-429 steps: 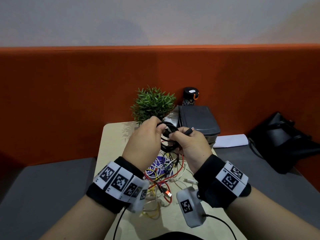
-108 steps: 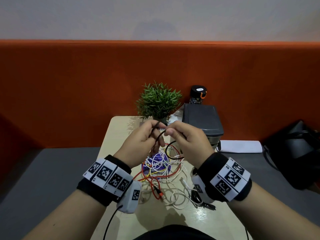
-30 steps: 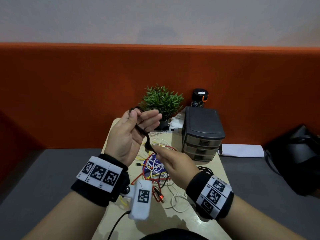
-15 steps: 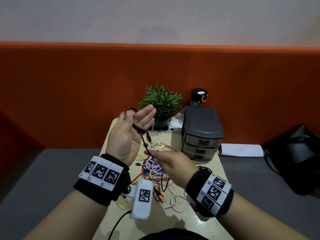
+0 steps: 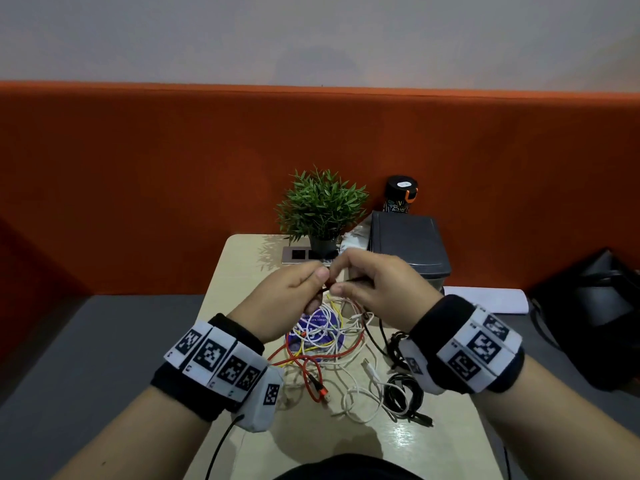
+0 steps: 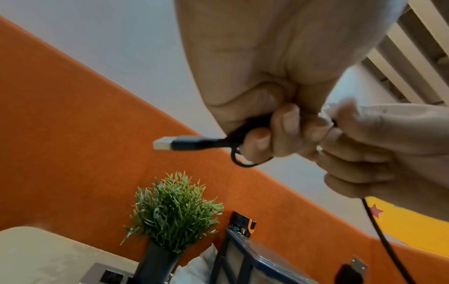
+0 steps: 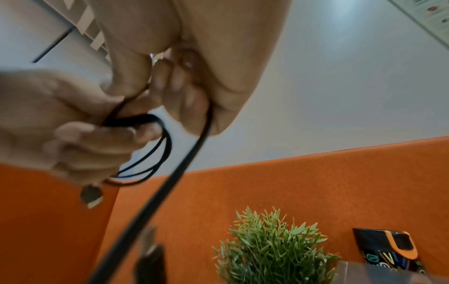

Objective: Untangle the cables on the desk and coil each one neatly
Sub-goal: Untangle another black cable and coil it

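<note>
Both hands are raised above the desk, fingertips almost meeting. My left hand (image 5: 294,292) grips small loops of a thin black cable (image 7: 155,146), and its USB plug (image 6: 175,145) sticks out past the curled fingers. My right hand (image 5: 374,285) pinches the same black cable beside it, and the free length (image 7: 179,173) hangs down from that hand to a second plug (image 6: 352,271). Below the hands lies a tangle of white, red and yellow cables (image 5: 329,344) on the beige desk (image 5: 242,271). A coiled black cable (image 5: 403,396) lies at the desk's right.
A potted green plant (image 5: 322,206) stands at the back of the desk beside a dark drawer unit (image 5: 408,244) with a black bottle (image 5: 400,194) behind it. A socket plate (image 5: 298,254) sits near the plant. An orange partition (image 5: 138,168) backs the desk. A black bag (image 5: 595,306) lies right.
My left hand has turned palm-down and dropped toward the centre, fingers now curled on the loops. My right hand has risen from the tangle to meet it, pinching the black cable.
</note>
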{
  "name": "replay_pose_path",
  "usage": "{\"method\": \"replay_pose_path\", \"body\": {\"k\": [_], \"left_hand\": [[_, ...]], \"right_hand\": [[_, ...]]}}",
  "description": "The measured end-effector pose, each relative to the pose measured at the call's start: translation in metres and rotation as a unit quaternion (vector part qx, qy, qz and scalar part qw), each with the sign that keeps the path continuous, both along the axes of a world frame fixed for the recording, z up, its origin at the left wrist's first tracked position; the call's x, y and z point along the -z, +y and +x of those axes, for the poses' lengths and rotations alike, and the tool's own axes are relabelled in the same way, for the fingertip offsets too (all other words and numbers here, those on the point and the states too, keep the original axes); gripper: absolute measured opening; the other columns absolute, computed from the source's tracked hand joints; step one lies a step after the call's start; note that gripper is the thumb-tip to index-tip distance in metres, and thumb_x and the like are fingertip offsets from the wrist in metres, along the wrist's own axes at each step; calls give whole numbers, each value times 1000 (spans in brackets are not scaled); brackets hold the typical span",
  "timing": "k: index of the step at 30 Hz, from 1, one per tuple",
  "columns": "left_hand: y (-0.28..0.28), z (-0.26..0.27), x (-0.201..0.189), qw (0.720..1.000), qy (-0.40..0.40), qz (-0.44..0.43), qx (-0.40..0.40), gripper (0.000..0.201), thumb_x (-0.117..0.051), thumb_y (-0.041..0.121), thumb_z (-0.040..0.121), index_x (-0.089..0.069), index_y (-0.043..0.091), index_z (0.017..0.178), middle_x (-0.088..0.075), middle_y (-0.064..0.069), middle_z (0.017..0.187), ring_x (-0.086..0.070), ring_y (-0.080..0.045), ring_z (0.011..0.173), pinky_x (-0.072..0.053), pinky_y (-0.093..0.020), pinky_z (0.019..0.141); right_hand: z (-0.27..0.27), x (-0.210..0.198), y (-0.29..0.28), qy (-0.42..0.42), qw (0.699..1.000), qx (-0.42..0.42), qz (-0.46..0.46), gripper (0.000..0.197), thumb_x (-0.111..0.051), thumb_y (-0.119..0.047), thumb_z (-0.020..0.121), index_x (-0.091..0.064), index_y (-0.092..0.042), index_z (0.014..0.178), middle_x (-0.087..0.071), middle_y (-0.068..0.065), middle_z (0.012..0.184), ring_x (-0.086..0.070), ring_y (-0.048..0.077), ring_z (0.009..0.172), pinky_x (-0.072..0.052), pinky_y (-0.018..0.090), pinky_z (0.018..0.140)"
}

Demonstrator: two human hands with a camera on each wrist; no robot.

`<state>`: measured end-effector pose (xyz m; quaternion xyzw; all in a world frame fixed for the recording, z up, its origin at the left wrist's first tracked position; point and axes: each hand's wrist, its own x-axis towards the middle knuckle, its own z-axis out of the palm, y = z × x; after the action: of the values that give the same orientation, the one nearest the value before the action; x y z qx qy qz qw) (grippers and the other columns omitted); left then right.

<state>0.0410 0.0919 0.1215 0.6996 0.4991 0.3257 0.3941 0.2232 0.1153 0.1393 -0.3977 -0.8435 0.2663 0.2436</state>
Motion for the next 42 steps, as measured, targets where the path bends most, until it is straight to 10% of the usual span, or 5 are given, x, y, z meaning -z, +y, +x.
{"method": "replay_pose_path", "body": {"k": [9,13,24,33,42], "left_hand": [[-4,-3,-6,942,-303,-135,49,32,-40,31,88,-51,2,78,-29,6,44,-22,-11,39,-17,-23,44],[-5,-1,-9,886,-430,-160,63,26,-39,28,91,-48,6,80,-29,4,47,-21,-10,38,-15,-26,45],[2,2,-16,825,-561,-60,-26,35,-20,30,100,-40,10,80,-72,-18,83,-71,-28,87,-57,-33,74],[4,-3,9,982,-139,70,-106,31,-33,22,102,-48,1,85,-70,-12,76,-66,-17,70,-53,-28,70],[0,-1,5,997,15,-73,-2,44,-33,37,100,-57,10,76,-43,4,46,-35,-12,42,-30,-26,50]], "right_hand": [[-7,10,8,158,986,36,43,27,-54,-11,94,-69,-31,105,-67,-5,94,-59,6,92,-44,15,79],[-23,32,-3,259,953,56,-145,52,-40,-3,99,-59,-49,113,-48,-10,55,-42,21,49,-41,28,47],[-32,67,-20,18,989,10,-149,26,-42,-21,100,-55,-40,110,-48,-11,63,-44,7,59,-39,35,58],[-24,33,-22,-41,998,12,-46,22,-52,-30,96,-66,-19,108,-68,-3,94,-58,14,87,-45,28,75],[-2,8,-3,-121,988,-27,96,27,-48,2,92,-60,-15,110,-51,-4,97,-47,14,96,-40,27,83]]}}
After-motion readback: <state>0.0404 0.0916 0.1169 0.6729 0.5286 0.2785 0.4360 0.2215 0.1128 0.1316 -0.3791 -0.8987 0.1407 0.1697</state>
